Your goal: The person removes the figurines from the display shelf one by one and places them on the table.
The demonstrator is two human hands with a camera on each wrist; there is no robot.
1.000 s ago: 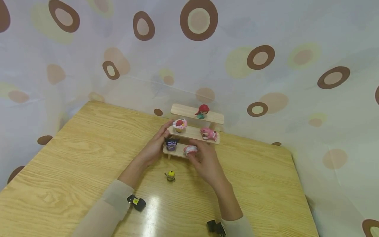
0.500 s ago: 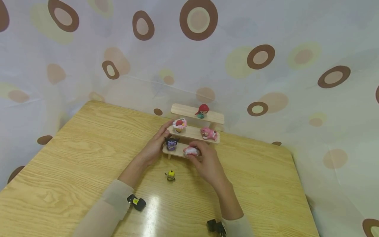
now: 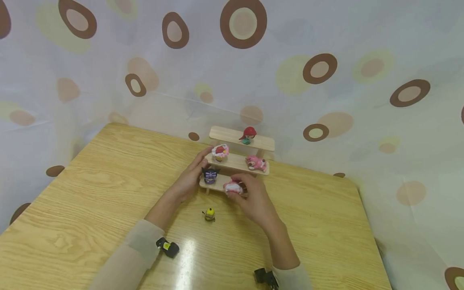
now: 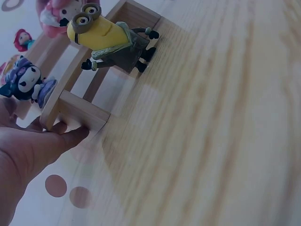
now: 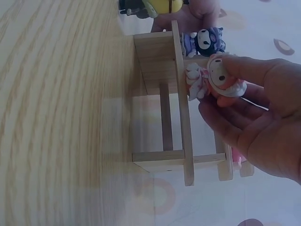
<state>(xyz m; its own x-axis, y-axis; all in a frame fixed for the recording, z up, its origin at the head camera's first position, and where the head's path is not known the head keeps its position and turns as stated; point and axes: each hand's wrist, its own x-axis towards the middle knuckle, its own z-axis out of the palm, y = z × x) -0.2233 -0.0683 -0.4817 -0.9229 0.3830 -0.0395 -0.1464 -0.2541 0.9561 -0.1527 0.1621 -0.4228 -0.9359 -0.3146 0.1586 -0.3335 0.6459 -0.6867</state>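
Note:
A three-step wooden display shelf [image 3: 237,162] stands near the back of the table. My left hand [image 3: 185,182] grips its left end, with fingertips against the end panel in the left wrist view. At the lowest step, my right hand [image 3: 255,201] pinches a pink and white hooded figurine [image 5: 217,75] by its head between thumb and fingers. Its feet are at the step's board; whether they bear on it I cannot tell. Left of it on that step is a purple and black figurine [image 3: 210,176]. A yellow minion figurine [image 3: 209,214] stands on the table before the shelf.
On the middle step are a figurine with a pink and white top [image 3: 220,152] and a pink bear figurine [image 3: 256,163]. A red-haired mermaid figurine [image 3: 248,135] sits on the top step. A patterned sheet [image 3: 275,92] hangs behind the wooden table [image 3: 319,225].
My right hand and the hooded figurine have shifted slightly toward me. The left hand stays at the shelf's end, and the other figurines keep their places.

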